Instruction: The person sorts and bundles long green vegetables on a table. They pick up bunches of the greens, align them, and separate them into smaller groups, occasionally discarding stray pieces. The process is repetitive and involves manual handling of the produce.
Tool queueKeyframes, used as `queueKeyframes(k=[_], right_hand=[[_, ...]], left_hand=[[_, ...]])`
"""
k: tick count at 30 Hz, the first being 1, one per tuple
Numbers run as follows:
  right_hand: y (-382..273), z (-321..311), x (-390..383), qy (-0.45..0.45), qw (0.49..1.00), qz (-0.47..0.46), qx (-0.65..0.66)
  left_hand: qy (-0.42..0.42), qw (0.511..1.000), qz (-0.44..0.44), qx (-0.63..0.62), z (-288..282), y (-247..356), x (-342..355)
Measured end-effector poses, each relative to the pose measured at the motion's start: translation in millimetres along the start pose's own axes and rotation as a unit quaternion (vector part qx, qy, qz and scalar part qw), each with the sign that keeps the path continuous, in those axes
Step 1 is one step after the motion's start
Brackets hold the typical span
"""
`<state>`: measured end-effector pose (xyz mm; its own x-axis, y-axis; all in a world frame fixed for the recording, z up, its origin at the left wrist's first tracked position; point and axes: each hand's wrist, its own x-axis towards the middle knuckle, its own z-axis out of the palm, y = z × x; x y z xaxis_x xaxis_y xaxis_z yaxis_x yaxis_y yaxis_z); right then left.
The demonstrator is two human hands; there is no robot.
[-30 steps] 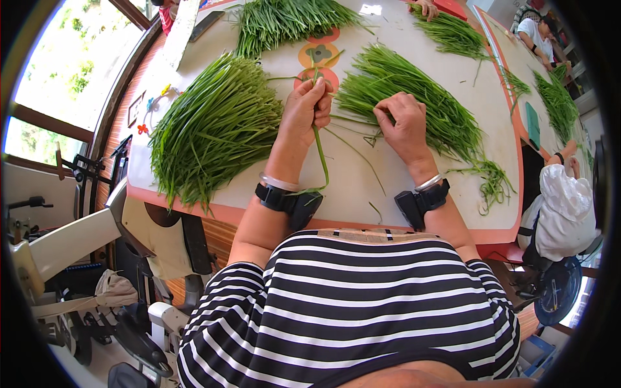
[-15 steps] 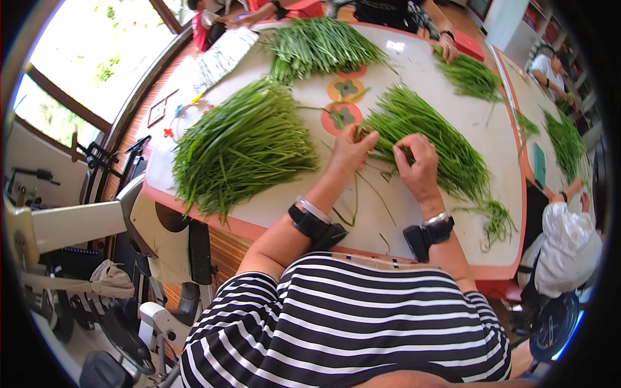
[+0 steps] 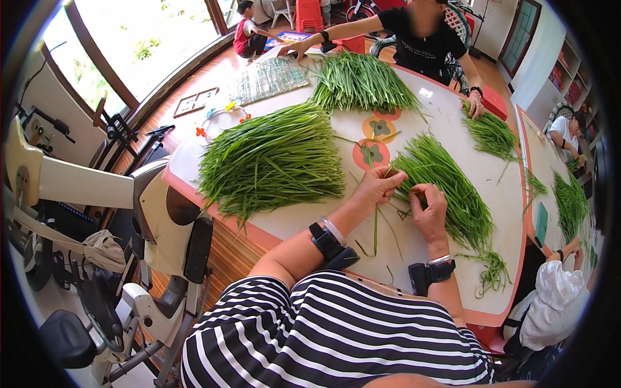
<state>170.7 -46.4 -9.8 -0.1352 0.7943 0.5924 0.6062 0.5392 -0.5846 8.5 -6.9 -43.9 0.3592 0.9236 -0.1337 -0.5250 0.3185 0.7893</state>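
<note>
My left hand (image 3: 381, 186) is closed in a pinch on some green chives at the near left end of a chive pile (image 3: 446, 187). A long blade hangs down below its fingers. Beside that pile, my right hand (image 3: 429, 210) has its thumb and fingers curled together; whatever they grip is too small to make out. A larger heap of chives (image 3: 275, 161) lies to the left, its cut ends toward the middle of the table. Small loose chives (image 3: 490, 271) lie in a tangle at the near right. Both wrists wear a bangle and a black strapped device.
Across the white table (image 3: 304, 226), a co-worker in black reaches over a third chive heap (image 3: 365, 81), one hand on a clear plastic sheet (image 3: 270, 81), the other on a chive bunch (image 3: 490, 134). Exercise equipment (image 3: 162, 226) stands at the left. Others sit at a second table on the right.
My view has tilted up, so more of the co-worker and room shows. My hands stay at the same chive pile, in nearly the same pose. The sheet lies flatter under the co-worker's hand.
</note>
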Motion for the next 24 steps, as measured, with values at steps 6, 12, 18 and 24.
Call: queueKeyframes(k=[6,12,18,24], right_hand=[[14.5,-0.8,-10.5,-0.021,0.998,-0.019,-0.063],[16.6,-0.4,-11.5,-0.004,0.999,0.008,-0.035],[21.9,2.0,-12.9,0.055,0.998,0.032,0.030],[21.7,3.1,-12.1,0.071,0.994,0.042,0.065]], left_hand=[[0.006,1.000,0.016,0.024,-2.8,2.7,0.4],[0.035,0.998,0.043,0.008,-3.0,11.6,-4.1],[0.061,0.994,0.064,-0.058,-11.9,20.3,0.6],[0.000,0.982,0.103,-0.161,-8.5,30.0,0.3]])
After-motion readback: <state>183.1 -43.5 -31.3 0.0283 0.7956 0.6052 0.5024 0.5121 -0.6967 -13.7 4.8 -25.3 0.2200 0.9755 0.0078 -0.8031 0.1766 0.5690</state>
